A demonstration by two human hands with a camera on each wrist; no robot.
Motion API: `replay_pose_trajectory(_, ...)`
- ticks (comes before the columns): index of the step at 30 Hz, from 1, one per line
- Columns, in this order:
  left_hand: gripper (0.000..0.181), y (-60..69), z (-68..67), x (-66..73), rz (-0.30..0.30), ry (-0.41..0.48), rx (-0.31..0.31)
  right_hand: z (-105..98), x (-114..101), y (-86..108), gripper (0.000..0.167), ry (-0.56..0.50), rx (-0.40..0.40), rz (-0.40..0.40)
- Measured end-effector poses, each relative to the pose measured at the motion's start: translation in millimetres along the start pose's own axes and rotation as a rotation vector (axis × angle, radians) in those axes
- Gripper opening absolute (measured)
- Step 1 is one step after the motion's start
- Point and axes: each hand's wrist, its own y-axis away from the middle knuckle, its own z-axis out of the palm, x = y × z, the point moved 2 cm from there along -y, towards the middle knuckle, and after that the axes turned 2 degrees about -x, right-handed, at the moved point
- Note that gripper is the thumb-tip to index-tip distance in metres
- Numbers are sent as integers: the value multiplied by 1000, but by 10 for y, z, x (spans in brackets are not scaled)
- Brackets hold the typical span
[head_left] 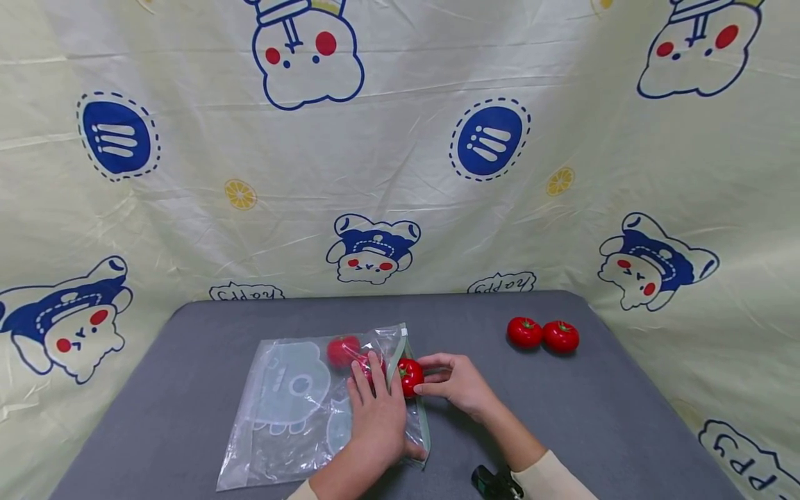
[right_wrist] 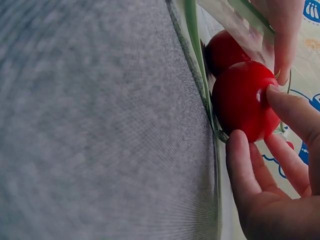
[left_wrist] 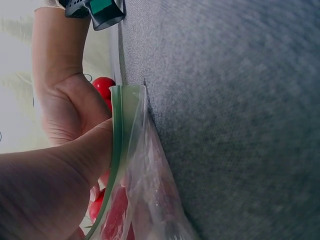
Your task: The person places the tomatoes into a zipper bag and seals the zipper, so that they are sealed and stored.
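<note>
A clear zip bag (head_left: pixel 281 458) with a green-edged mouth lies flat on the table, its mouth toward the right. Two tomatoes show through the plastic, one tomato (head_left: pixel 342 351) farther back and another partly behind fingers. My left hand (head_left: pixel 380 420) rests at the mouth with fingers straight and spread, its thumb by the green zip edge (left_wrist: pixel 117 135). At the mouth, my right hand (head_left: pixel 461 384) holds a red tomato (right_wrist: pixel 245 102) between thumb and fingertips. That tomato is partly within the green edge, in front of another tomato (right_wrist: pixel 225 52) inside the bag.
Two more tomatoes, a left one (head_left: pixel 524 333) and a right one (head_left: pixel 561 337), sit side by side at the table's back right. The grey table (head_left: pixel 187 389) ends at a printed cloth backdrop (head_left: pixel 400 160). A black device (head_left: pixel 495 482) is by the right wrist.
</note>
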Motion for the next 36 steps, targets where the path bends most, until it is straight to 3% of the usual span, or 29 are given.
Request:
replay_pose_trajectory(8, 127, -8, 14, -5, -34, -22, -2, 16, 19, -8, 51, -13, -3, 24)
replay_pose_trajectory(36, 130, -29, 2, 4, 5, -66, 7, 94, 20, -62, 43, -38, 12, 13)
